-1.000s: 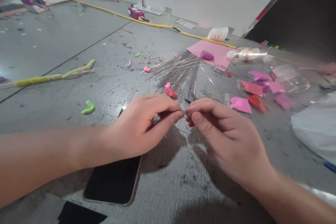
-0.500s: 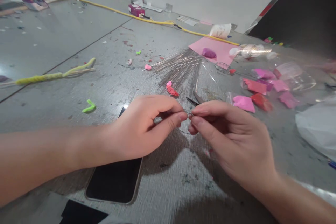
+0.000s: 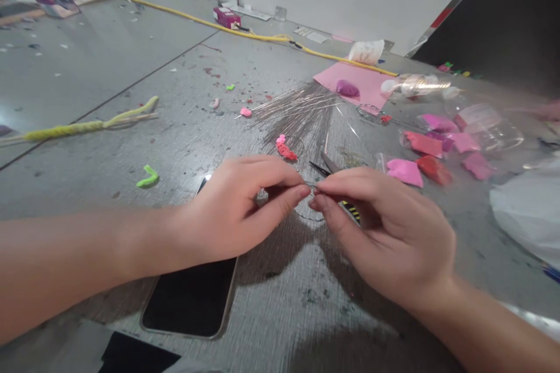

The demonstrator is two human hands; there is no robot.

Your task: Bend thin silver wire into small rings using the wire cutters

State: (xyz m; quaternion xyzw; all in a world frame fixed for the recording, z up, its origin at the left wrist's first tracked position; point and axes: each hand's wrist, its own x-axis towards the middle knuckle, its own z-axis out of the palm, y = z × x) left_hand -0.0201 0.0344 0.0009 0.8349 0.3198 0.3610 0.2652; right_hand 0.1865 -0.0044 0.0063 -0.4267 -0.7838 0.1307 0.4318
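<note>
A thin dark twisted wire, bent into a small loop, hangs between my hands. My left hand pinches one part of it between thumb and forefinger. Just to the right, my right hand pinches the wire too, fingertips close to the left ones. Pliers with dark jaws lie on the table behind my right hand, their black and yellow handle partly covered by it. Beyond them is a wire ring with red and pink pieces, near a spread bundle of thin straight wires.
A phone lies under my left wrist. Several bags of pink and red clay are at the right, near a clear plastic cup. A purple lump rests on pink paper. A yellow cable runs along the back.
My right fingers have shifted slightly on the wire, and the lower fingers have curled back, showing the pliers' yellow-striped handle. My left hand has barely moved.
</note>
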